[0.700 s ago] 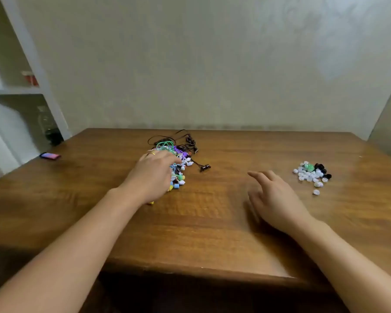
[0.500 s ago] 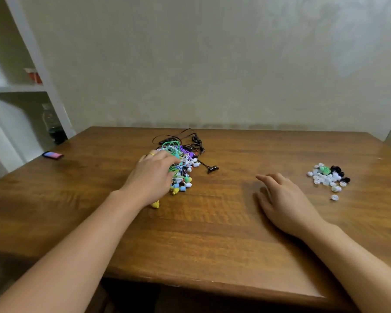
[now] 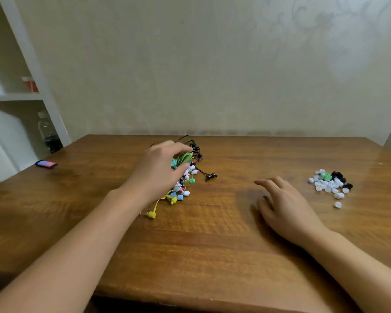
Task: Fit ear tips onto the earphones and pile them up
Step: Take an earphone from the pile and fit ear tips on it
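A tangled heap of coloured earphones lies at the middle of the wooden table. My left hand reaches into it, fingers and thumb curled around a bundle of green cable lifted a little from the heap. A yellow earbud trails out toward me, and a black plug lies to the heap's right. My right hand rests on the table with relaxed fingers and holds nothing. A small pile of white, green and black ear tips sits to its right.
A small pink and blue object lies near the table's left edge. A white shelf unit with a bottle stands at the left. The wall runs just behind the table's far edge.
My left hand has closed around the green cable and raised it from the heap. The view has shifted slightly left, and my right hand has stayed on the table.
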